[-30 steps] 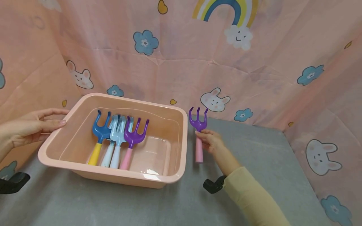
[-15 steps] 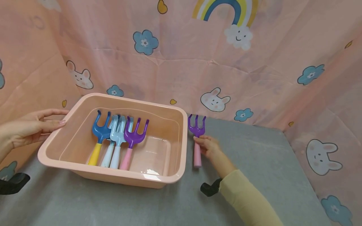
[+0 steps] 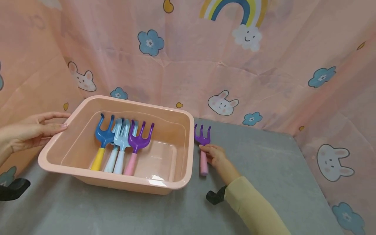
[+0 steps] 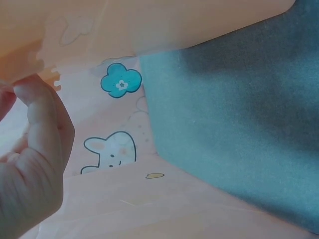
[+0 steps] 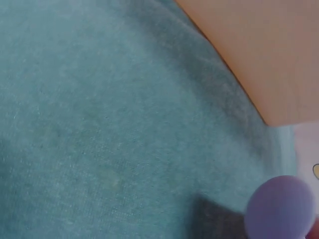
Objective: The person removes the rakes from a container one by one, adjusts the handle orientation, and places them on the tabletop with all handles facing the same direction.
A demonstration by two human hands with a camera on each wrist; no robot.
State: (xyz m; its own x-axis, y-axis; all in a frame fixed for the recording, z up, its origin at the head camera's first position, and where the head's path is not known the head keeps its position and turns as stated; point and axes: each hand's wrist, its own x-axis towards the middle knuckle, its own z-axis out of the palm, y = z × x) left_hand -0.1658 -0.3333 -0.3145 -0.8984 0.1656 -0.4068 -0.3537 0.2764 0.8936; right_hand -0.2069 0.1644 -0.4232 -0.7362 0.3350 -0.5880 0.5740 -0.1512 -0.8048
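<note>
My left hand [image 3: 36,132] pinches the left rim of a peach plastic basin [image 3: 182,147], thumb at the rim's edge. Inside lie garden hand forks: a blue one with a yellow handle [image 3: 98,159], two overlapping light blue ones [image 3: 121,141], and a purple one with a pink handle [image 3: 139,142]. Right of the basin, my right hand [image 3: 216,157] holds another purple hand fork [image 3: 204,164] by its pink handle, prongs pointing away from me. The right wrist view shows that handle's rounded end [image 5: 280,208]; the left wrist view shows the left hand [image 4: 40,149] side-on.
A grey cloth-like surface [image 3: 264,182] lies beneath. Pink fabric [image 3: 188,75] printed with rabbits, flowers and a rainbow encloses the back and sides. Black mounts show at the left [image 3: 14,189] and right [image 3: 215,195] wrists.
My right hand has brought the purple fork toward me and slightly left, so its prongs now sit close beside the basin's right rim. The left hand and basin stay nearly the same.
</note>
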